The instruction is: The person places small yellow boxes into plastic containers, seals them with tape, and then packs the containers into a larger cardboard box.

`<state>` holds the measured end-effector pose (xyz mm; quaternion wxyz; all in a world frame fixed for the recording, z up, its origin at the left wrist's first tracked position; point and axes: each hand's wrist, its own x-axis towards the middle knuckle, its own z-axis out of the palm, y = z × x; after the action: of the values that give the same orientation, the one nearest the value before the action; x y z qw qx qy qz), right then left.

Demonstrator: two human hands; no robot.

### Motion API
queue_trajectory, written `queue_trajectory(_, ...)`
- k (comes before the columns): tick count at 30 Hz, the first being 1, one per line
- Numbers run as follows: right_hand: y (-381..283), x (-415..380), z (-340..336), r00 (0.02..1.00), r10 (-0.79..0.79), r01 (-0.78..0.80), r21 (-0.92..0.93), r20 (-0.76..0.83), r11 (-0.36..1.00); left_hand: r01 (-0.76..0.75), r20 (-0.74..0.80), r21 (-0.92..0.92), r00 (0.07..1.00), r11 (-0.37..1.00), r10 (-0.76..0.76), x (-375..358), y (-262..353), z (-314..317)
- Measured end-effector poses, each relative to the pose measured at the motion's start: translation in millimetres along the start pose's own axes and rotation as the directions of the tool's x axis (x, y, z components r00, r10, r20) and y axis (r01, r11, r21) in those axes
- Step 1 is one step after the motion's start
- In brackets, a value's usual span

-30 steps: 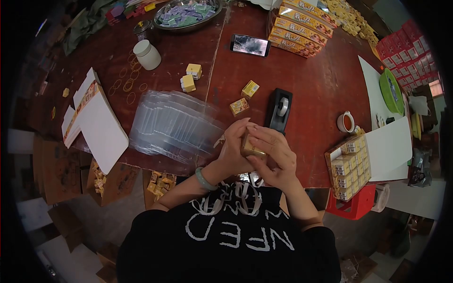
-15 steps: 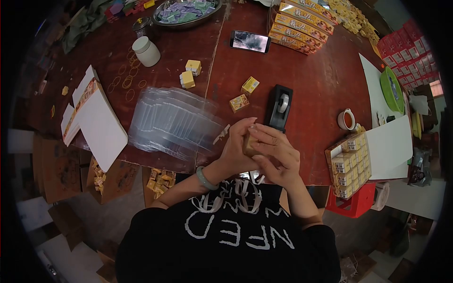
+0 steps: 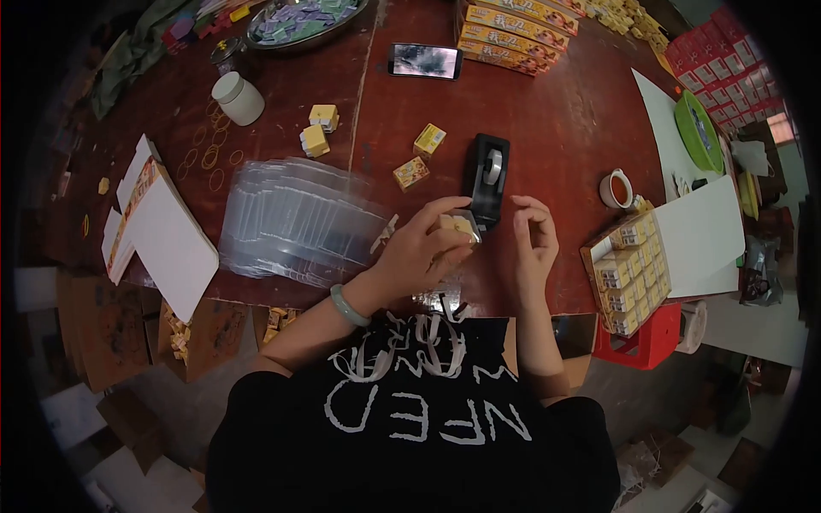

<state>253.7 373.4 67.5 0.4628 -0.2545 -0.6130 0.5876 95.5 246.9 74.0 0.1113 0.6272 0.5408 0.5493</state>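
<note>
In the head view, my left hand (image 3: 421, 248), with a pale green bangle at its wrist, grips a small bundle of yellow boxes (image 3: 459, 225) near the table's front edge. A clear, shiny edge shows around the bundle, and my fingers cover part of it. My right hand (image 3: 535, 235) is raised to the right of the bundle, apart from it, fingers bent and thumb separate; I see nothing in it. Just beyond both hands lies a black tape dispenser (image 3: 487, 181) with a roll of tape. Two yellow boxes, one upper (image 3: 429, 138) and one lower (image 3: 411, 173), lie left of the dispenser.
Clear plastic sleeves (image 3: 295, 227) are spread out at left, beside white-backed cardboard (image 3: 175, 244). Further back are more yellow boxes (image 3: 315, 140), a white jar (image 3: 238, 98), a phone (image 3: 425, 61) and stacked orange cartons (image 3: 513, 38). At right are a cup (image 3: 616, 189) and a filled display box (image 3: 629, 274).
My hands have come apart. The left keeps the bundle, while the right has let go and moved to the right, beside the tape dispenser. The view has shifted slightly.
</note>
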Motion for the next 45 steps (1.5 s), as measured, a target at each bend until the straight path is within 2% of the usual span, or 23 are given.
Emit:
queue_trajectory(1, 11.3, 0.2, -4.3, 0.982, 0.132, -0.136, -0.022, -0.136, 0.991, 0.0, 0.095, 0.115, 0.995, 0.993, -0.011, 1.6, -1.0, 0.1)
queue_trajectory(2, 30.3, 0.0, -12.7, 0.972, 0.188, -0.201, -0.077, -0.142, 0.977, -0.01, 0.186, 0.23, 0.982, 0.973, -0.034, 4.6, -2.2, -0.6)
queue_trajectory(4, 57.5, -0.8, -16.8, 0.978, 0.185, -0.206, -0.297, -0.098, 0.933, -0.054, 0.297, 0.385, 0.952, 0.921, -0.068, 7.2, -7.0, 3.6)
queue_trajectory(5, 62.8, -1.4, -15.7, 0.965, 0.249, -0.264, -0.278, -0.087, 0.924, -0.078, 0.324, 0.427, 0.943, 0.901, -0.071, 5.7, -12.3, 9.4)
queue_trajectory(9, 57.5, 6.0, -6.7, 0.945, 0.324, -0.327, -0.152, -0.046, 0.933, -0.127, 0.38, 0.521, 0.92, 0.844, -0.097, -0.4, -18.8, 18.3)
queue_trajectory(12, 56.6, 6.8, -5.5, 0.918, 0.394, -0.392, 0.047, -0.04, 0.919, -0.147, 0.368, 0.663, 0.918, 0.734, -0.149, -5.3, -9.3, 25.3)
queue_trajectory(17, 45.3, 1.0, -5.8, 0.873, 0.487, -0.455, 0.349, -0.006, 0.819, -0.116, 0.301, 0.746, 0.937, 0.656, -0.177, -17.6, -7.6, 43.3)
queue_trajectory(20, 41.7, -4.8, -5.8, 0.894, 0.447, -0.43, 0.317, 0.021, 0.845, -0.101, 0.281, 0.753, 0.943, 0.65, -0.178, -21.4, -5.9, 45.5)
queue_trajectory(27, 65.1, -35.0, -5.5, 0.947, 0.32, -0.315, 0.128, -0.024, 0.94, -0.098, 0.281, 0.765, 0.941, 0.637, -0.192, -18.9, -5.6, 44.1)
queue_trajectory(30, 63.6, -41.3, -7.7, 0.967, 0.253, -0.253, 0.011, -0.04, 0.968, -0.072, 0.287, 0.72, 0.937, 0.69, -0.201, -15.7, -3.0, 38.7)
queue_trajectory(31, 56.9, -43.3, -9.6, 0.972, 0.228, -0.23, -0.035, -0.049, 0.973, 0.0, 0.251, 0.648, 0.944, 0.762, -0.213, -14.1, -3.3, 35.4)
queue_trajectory(32, 47.8, -47.8, -13.7, 0.976, 0.207, -0.213, -0.084, -0.066, 0.973, 0.068, 0.225, 0.558, 0.947, 0.827, -0.229, -14.4, -2.7, 32.2)
queue_trajectory(34, 9.9, -36.8, -20.9, 0.995, 0.103, -0.101, -0.197, -0.002, 0.975, 0.231, 0.201, 0.319, 0.931, 0.919, -0.304, -6.7, 1.2, 23.4)
queue_trajectory(36, -15.9, -17.9, -32.2, 0.996, 0.013, 0.005, -0.206, 0.084, 0.979, 0.426, 0.233, 0.035, 0.876, 0.904, -0.422, 6.8, 9.9, 8.5)
queue_trajectory(37, -35.8, -8.6, -35.6, 0.982, 0.01, 0.051, -0.313, 0.191, 0.948, 0.271, 0.158, -0.004, 0.951, 0.963, -0.267, 10.5, 6.2, 7.1)
queue_trajectory(38, -58.3, 0.9, -35.4, 0.955, 0.021, 0.107, -0.412, 0.295, 0.905, 0.348, 0.203, -0.137, 0.926, 0.927, -0.318, 13.2, 7.8, 6.0)
queue_trajectory(40, -95.3, 20.6, -21.1, 0.885, -0.034, 0.251, -0.415, 0.464, 0.875, 0.489, 0.307, -0.379, 0.867, 0.786, -0.391, 22.5, 17.1, 1.2)
queue_trajectory(42, -121.4, 41.0, -13.7, 0.746, -0.039, 0.435, -0.442, 0.665, 0.784, 0.599, 0.416, -0.426, 0.795, 0.678, -0.441, 32.7, 27.5, -6.9)
queue_trajectory(43, -126.2, 45.5, -10.8, 0.727, 0.024, 0.333, -0.382, 0.686, 0.862, 0.651, 0.47, -0.441, 0.754, 0.618, -0.459, 36.5, 31.2, -10.4)
queue_trajectory(45, -130.0, 52.4, -5.1, 0.661, 0.134, 0.096, -0.261, 0.738, 0.961, 0.665, 0.516, -0.41, 0.734, 0.624, -0.443, 41.1, 33.7, -14.4)
